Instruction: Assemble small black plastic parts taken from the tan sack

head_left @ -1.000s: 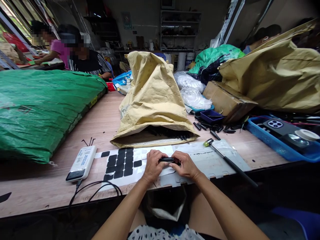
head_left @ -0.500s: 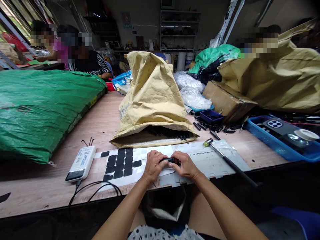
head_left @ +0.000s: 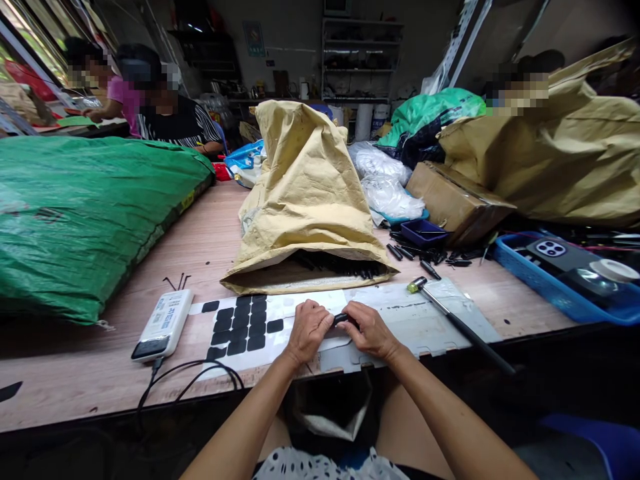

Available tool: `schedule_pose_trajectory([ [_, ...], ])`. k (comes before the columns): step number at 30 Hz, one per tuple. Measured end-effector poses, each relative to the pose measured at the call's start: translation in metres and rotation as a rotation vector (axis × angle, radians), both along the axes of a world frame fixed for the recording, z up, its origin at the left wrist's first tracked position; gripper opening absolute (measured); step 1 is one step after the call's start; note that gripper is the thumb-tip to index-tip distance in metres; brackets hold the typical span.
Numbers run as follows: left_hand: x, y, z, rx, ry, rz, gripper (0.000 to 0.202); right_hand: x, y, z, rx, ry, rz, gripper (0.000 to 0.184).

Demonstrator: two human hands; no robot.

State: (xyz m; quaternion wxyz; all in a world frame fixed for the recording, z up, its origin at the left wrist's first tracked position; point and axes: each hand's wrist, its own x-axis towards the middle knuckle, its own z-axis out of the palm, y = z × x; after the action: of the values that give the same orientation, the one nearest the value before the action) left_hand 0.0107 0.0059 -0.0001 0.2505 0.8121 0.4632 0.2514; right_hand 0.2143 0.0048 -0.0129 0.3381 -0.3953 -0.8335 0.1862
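Observation:
Just over the front edge of the table, both my hands are closed around a small black tube-like part [head_left: 341, 319]. My left hand [head_left: 309, 332] pinches its left end between thumb and fingers. The other end lies in the curled fingers of my right hand [head_left: 370, 331], which hide much of it. Under the hands are a white sheet with black rounded-square stickers [head_left: 240, 327] and a pale grey board [head_left: 400, 327]. Beyond them, a tan sack [head_left: 310, 193] lies with its mouth facing me and similar black parts inside.
A hammer [head_left: 450, 320] rests on the board at right. A white power bank [head_left: 163, 327] with a black cable is at left, near a large green sack [head_left: 90, 220]. Loose black parts, a cardboard box [head_left: 455, 200] and a blue basket [head_left: 565, 287] stand right. Other people sit behind.
My left fingers have shifted slightly along the black part and closed at its left end. Less of the part shows between my hands. The things on the table stay in place.

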Motion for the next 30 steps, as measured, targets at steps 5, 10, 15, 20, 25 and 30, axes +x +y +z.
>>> schedule_pose_trajectory([
  [5, 0.0, 0.0, 0.0, -0.004, 0.007, -0.013, 0.042, 0.0, 0.003, -0.001, 0.016, -0.018, 0.025, 0.018],
  [10, 0.001, 0.0, -0.001, 0.01, 0.01, -0.003, 0.04, 0.0, 0.0, 0.003, -0.015, 0.003, 0.016, 0.012],
  [15, 0.001, 0.001, -0.002, -0.002, 0.005, 0.003, 0.038, 0.005, -0.004, 0.009, -0.067, 0.158, -0.031, 0.017],
  [20, 0.003, -0.001, 0.008, -0.023, -0.039, 0.031, 0.025, 0.008, 0.002, 0.005, -0.081, 0.401, -0.337, 0.023],
  [25, 0.007, -0.046, 0.027, -0.013, -0.091, -0.078, 0.02, 0.006, 0.008, -0.001, -0.159, 0.433, -0.4, 0.015],
  [30, 0.016, -0.116, 0.005, -0.201, 0.151, -0.25, 0.009, 0.005, 0.008, -0.001, -0.169, 0.392, -0.365, 0.013],
])
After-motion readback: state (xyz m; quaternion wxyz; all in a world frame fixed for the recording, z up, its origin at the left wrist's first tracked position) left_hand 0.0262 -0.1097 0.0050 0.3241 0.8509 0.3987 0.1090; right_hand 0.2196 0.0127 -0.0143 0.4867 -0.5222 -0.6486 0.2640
